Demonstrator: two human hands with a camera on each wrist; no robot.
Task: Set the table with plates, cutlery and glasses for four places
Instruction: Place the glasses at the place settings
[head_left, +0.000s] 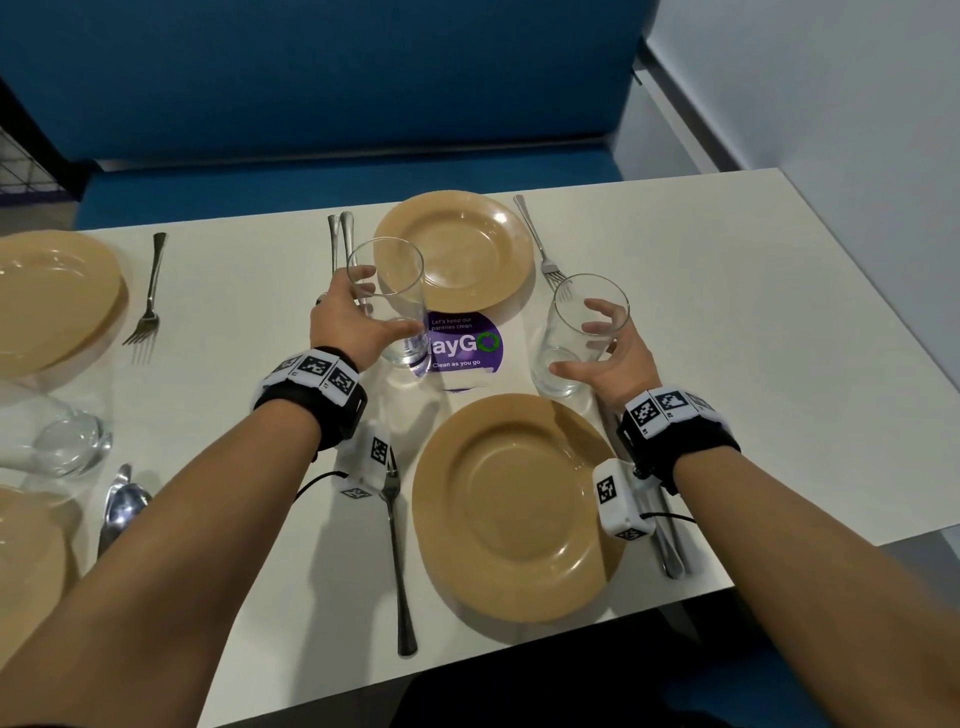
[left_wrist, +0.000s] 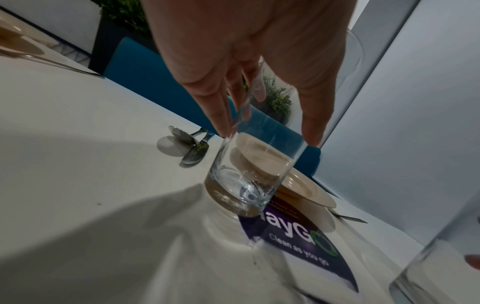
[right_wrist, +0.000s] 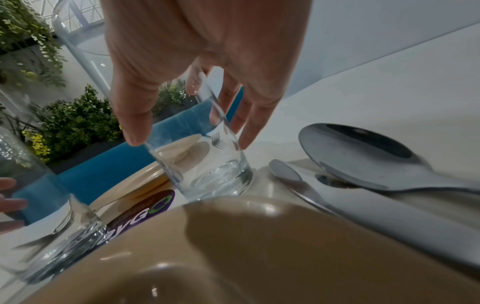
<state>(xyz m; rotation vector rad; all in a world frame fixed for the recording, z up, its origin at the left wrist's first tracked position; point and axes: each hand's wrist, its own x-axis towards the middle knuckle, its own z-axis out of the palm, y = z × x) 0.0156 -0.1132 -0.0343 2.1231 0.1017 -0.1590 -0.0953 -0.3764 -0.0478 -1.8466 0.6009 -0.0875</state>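
My left hand (head_left: 389, 304) grips a clear tumbler (head_left: 387, 254) with fingers and thumb curled round it; its base meets the white table (head_left: 753, 291) at the edge of a purple sticker (head_left: 470, 345). In the left wrist view the left hand (left_wrist: 259, 127) clasps this tumbler (left_wrist: 244, 181) from above. My right hand (head_left: 576, 340) is curled round a second tumbler (head_left: 571, 306) standing just beyond the near tan plate (head_left: 514, 504). Seen from the right wrist, the right hand (right_wrist: 187, 142) has thumb and fingers on that tumbler (right_wrist: 215, 170).
A far tan plate (head_left: 454, 249) has a fork (head_left: 540, 244) on its right and a knife and spoon (head_left: 340, 239) on its left. A fork (head_left: 395, 545) lies left of the near plate, a spoon (right_wrist: 363, 154) and knife (right_wrist: 291, 174) right. Further plates (head_left: 52, 296), a third glass (head_left: 67, 436) and cutlery lie at left.
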